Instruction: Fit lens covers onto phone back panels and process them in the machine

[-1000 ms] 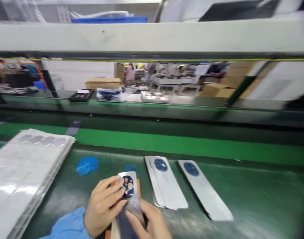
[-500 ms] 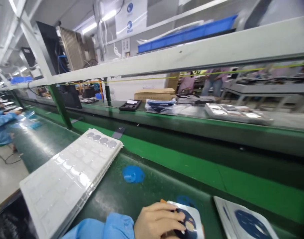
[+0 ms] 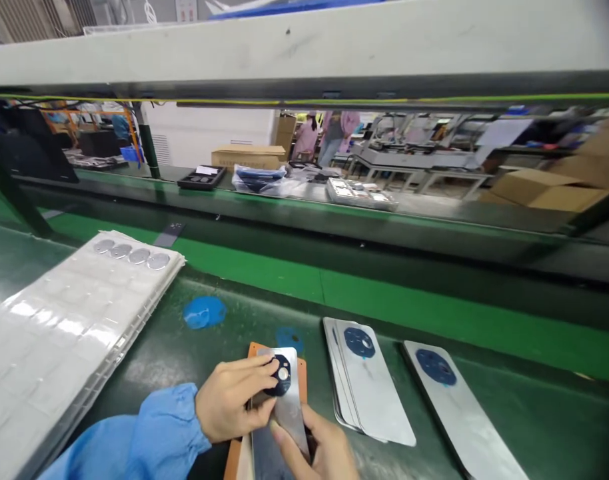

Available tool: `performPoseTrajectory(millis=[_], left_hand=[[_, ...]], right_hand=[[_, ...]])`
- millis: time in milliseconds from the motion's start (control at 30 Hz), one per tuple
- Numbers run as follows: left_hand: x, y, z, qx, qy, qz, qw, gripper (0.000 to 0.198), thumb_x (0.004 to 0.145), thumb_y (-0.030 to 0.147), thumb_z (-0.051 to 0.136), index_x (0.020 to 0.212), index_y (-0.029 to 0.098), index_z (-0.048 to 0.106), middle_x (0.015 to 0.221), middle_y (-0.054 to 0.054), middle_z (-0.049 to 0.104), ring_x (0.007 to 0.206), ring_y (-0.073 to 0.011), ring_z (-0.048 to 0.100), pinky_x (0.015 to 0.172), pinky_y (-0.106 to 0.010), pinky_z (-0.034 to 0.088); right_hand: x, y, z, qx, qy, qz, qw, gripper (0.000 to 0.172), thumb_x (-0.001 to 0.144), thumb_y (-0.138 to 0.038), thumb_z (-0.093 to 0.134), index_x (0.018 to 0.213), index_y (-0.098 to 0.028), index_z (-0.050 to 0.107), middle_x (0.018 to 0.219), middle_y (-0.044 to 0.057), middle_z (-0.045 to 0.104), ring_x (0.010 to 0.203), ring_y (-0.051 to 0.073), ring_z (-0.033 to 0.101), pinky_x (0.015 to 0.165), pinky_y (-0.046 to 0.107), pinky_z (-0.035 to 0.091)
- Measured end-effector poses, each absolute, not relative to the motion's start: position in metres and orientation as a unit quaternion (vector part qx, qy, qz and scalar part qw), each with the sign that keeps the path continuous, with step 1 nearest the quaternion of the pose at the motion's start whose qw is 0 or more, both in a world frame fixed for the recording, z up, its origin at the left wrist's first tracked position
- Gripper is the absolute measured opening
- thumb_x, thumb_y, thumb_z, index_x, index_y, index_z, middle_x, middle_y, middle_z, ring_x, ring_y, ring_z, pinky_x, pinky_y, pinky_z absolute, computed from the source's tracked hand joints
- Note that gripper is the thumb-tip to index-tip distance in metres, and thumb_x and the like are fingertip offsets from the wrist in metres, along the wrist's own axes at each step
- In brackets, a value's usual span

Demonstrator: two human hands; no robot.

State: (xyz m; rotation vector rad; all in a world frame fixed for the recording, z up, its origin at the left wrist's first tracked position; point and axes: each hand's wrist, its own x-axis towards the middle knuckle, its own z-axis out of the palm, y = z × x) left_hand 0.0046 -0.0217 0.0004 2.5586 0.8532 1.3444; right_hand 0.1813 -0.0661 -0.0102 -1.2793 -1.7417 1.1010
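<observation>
A silver phone back cover [image 3: 284, 407] with a dark round camera ring lies on an orange fixture [image 3: 254, 351] near the belt's front edge. My left hand [image 3: 232, 403], in a blue sleeve, has its fingertips closed at the camera ring. My right hand [image 3: 317, 450] grips the cover's lower right edge with thumb and fingers. A small stack of similar covers [image 3: 367, 383] lies just to the right, and a single cover [image 3: 459, 410] lies farther right.
A stack of clear blister trays [image 3: 69, 320] with round lens parts fills the left. Blue film scraps [image 3: 204, 311] lie on the dark green belt. A raised green rail and a shelf with boxes and trays [image 3: 359, 193] run behind. People stand far back.
The camera view swung left and up, then back down to the cover. My hands stayed on the cover throughout; the left fingers remain at the camera ring.
</observation>
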Motion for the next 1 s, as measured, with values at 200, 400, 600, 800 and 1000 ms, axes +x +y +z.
performPoseTrajectory(millis=[200,400,600,800,1000], left_hand=[[0.0063,-0.0259,0.0083,0.883,0.265,0.388,-0.031,0.027,0.082,0.004,0.053,0.108,0.008,0.061,0.108,-0.016,0.073,0.109,-0.0244,0.066,0.096,-0.03,0.056],[0.0052,-0.0241,0.0065,0.884,0.259,0.385,-0.059,0.02,0.084,0.006,0.053,0.102,0.01,0.061,0.107,-0.015,0.073,0.108,-0.0239,0.066,0.093,-0.029,0.058],[0.0068,-0.0274,0.0045,0.875,0.285,0.388,-0.054,0.014,0.083,0.003,0.051,0.09,0.012,0.06,0.112,-0.016,0.071,0.113,-0.0248,0.064,0.092,-0.029,0.058],[0.0043,-0.0265,0.0012,0.874,0.293,0.388,0.009,0.011,0.085,0.008,0.057,0.095,0.014,0.057,0.116,-0.014,0.07,0.117,-0.024,0.061,0.099,-0.033,0.054],[-0.0001,-0.0227,0.0009,0.876,0.306,0.363,0.088,0.009,0.093,0.008,0.047,0.096,0.014,0.052,0.141,-0.018,0.05,0.136,-0.029,0.04,0.109,-0.045,0.043]], right_hand=[[0.1795,-0.0689,-0.0053,-0.501,-0.669,0.418,0.356,0.028,0.089,-0.04,0.05,0.074,-0.018,0.058,0.066,0.0,0.057,0.061,0.014,0.05,0.057,0.022,0.037],[0.1809,-0.0675,-0.0036,-0.5,-0.673,0.438,0.325,0.029,0.09,-0.041,0.049,0.076,-0.017,0.057,0.069,0.001,0.057,0.063,0.014,0.049,0.059,0.023,0.036],[0.1809,-0.0667,-0.0013,-0.496,-0.67,0.446,0.327,0.029,0.09,-0.041,0.048,0.079,-0.017,0.058,0.07,0.001,0.058,0.064,0.014,0.049,0.06,0.023,0.037],[0.1824,-0.067,-0.0044,-0.492,-0.668,0.444,0.339,0.025,0.088,-0.038,0.052,0.077,-0.017,0.06,0.068,0.001,0.059,0.063,0.014,0.05,0.06,0.022,0.038],[0.1827,-0.0664,-0.0066,-0.503,-0.667,0.432,0.339,0.024,0.086,-0.037,0.054,0.073,-0.017,0.061,0.066,0.0,0.058,0.062,0.014,0.049,0.058,0.022,0.037]])
